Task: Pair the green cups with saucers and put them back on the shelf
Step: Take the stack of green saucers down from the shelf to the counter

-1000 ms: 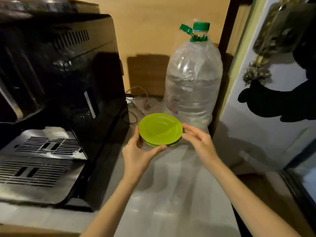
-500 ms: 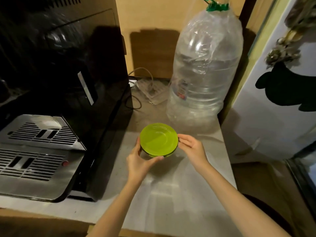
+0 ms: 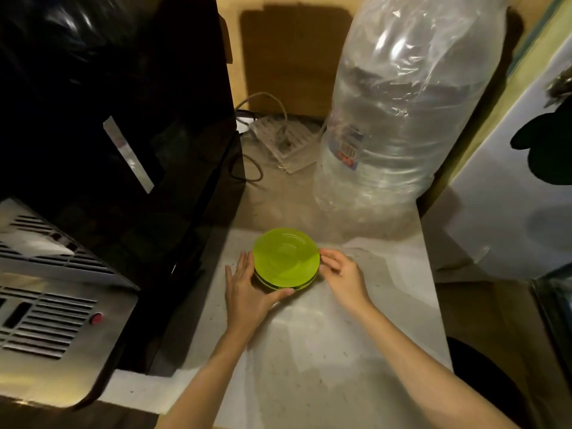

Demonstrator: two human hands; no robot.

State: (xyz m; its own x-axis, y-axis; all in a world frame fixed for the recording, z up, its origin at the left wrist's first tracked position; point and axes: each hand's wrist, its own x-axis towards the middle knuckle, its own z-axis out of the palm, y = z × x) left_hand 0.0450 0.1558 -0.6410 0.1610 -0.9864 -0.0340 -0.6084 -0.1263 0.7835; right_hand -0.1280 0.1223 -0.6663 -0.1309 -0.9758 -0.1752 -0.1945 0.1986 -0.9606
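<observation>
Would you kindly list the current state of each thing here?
Stack of lime-green glass saucers: resting on pale countertop, upright.
Left hand: cupping stack's edge.
Right hand: fingertips on opposite edge.
Large clear plastic water bottle: standing, partly filled.
Black coffee machine: steel drip tray bare.

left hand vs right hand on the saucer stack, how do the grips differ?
The left hand lies open against the green saucer stack, thumb under the near edge; the right hand is curled, only its fingertips at the rim. The left hand cups the left side, the right hand the right side. Both are bare and touch the stack.
</observation>
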